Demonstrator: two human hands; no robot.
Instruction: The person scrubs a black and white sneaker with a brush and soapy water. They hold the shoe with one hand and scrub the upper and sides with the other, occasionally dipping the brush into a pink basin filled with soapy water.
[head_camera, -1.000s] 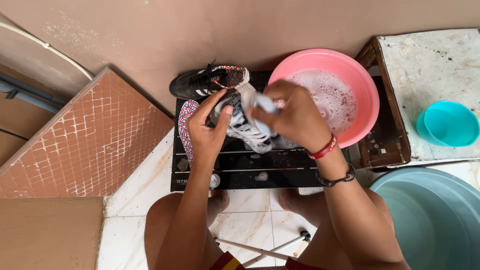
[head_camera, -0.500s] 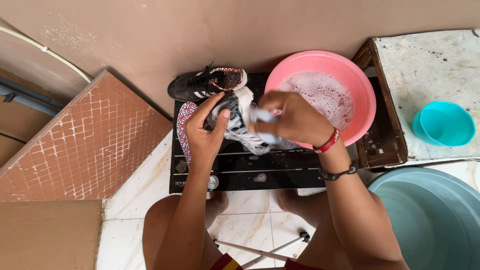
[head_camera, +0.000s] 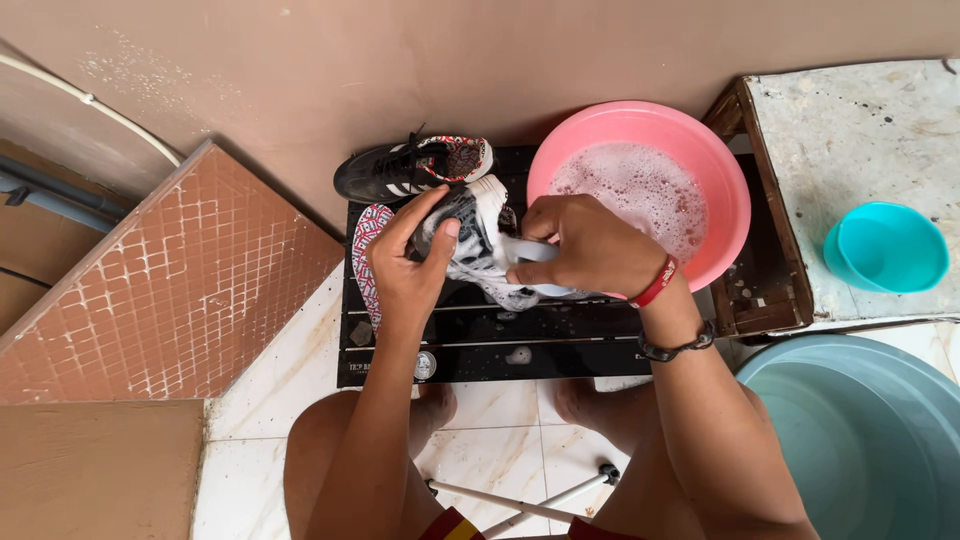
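Observation:
My left hand (head_camera: 412, 262) grips a soapy black-and-white sneaker (head_camera: 470, 222) held over a black slatted board (head_camera: 500, 335). My right hand (head_camera: 590, 248) is closed on a pale brush (head_camera: 535, 250) whose head lies against the shoe's side. A second black sneaker (head_camera: 400, 170) with white stripes lies on its side at the board's far left. Just below it lies a patterned red-and-white insole (head_camera: 368, 235), partly under my left hand. A pink basin (head_camera: 722, 185) of foamy water stands to the right of my hands.
A turquoise bowl (head_camera: 885, 247) sits on a worn stone slab (head_camera: 850, 130) at the right. A big grey-blue tub (head_camera: 865, 440) fills the lower right corner. A brown tiled block (head_camera: 180, 290) rises at left. My knees and white stool legs (head_camera: 520, 495) are below.
My right hand has shifted along the shoe with the brush, a short scrubbing stroke. The left hand keeps its hold on the sneaker.

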